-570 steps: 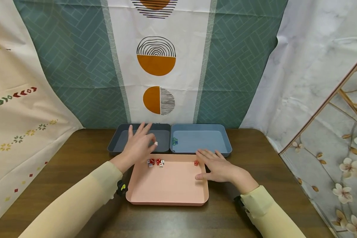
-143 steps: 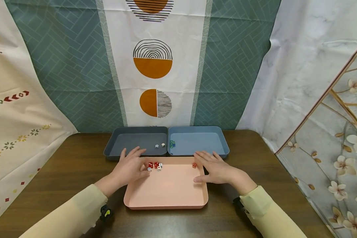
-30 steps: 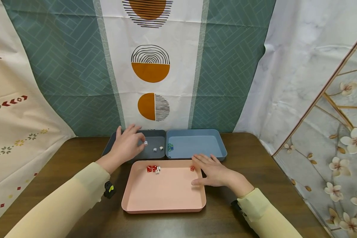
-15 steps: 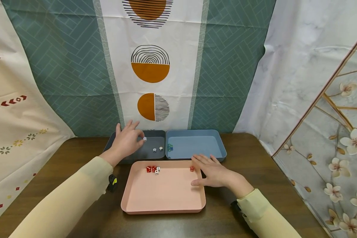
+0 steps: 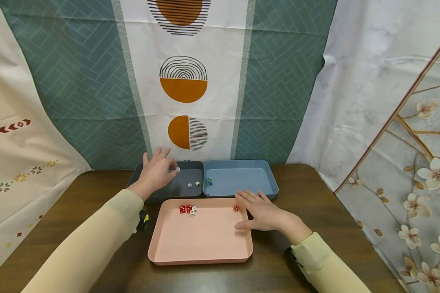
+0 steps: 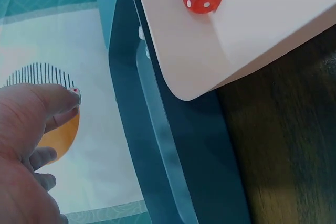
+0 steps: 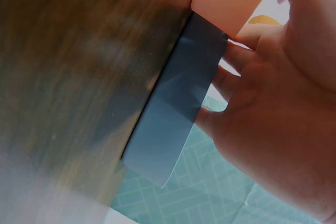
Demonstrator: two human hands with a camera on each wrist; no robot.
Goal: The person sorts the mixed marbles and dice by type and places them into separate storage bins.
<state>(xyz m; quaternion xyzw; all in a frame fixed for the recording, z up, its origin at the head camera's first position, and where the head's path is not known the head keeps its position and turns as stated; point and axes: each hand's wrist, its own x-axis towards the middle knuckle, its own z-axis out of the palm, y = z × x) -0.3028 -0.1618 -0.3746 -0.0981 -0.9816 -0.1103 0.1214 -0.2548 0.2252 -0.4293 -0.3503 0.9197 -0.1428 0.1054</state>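
Observation:
In the head view my left hand (image 5: 155, 173) is above the dark grey tray (image 5: 174, 190), pinching a small white die (image 5: 177, 169) between thumb and index finger. The left wrist view shows the die (image 6: 76, 94) at the fingertips, with a red pip on it. Two white dice (image 5: 189, 185) lie in the dark tray's right part. The pink tray (image 5: 201, 242) holds red dice (image 5: 182, 209) and white dice (image 5: 192, 213) near its back left, plus a lone red die (image 5: 236, 208) at back right. My right hand (image 5: 262, 213) rests at the pink tray's right rim, fingers extended.
A lighter blue tray (image 5: 242, 179) sits right of the dark one, holding small green and blue pieces (image 5: 208, 182) at its left side. Both stand behind the pink tray on a wooden table (image 5: 308, 195). Patterned cloth (image 5: 183, 97) hangs close behind.
Two white dice now lie in the dark tray. My left hand took another white die from the pink tray and carried it over the dark tray, lately drifting slightly farther back. The right hand stayed put.

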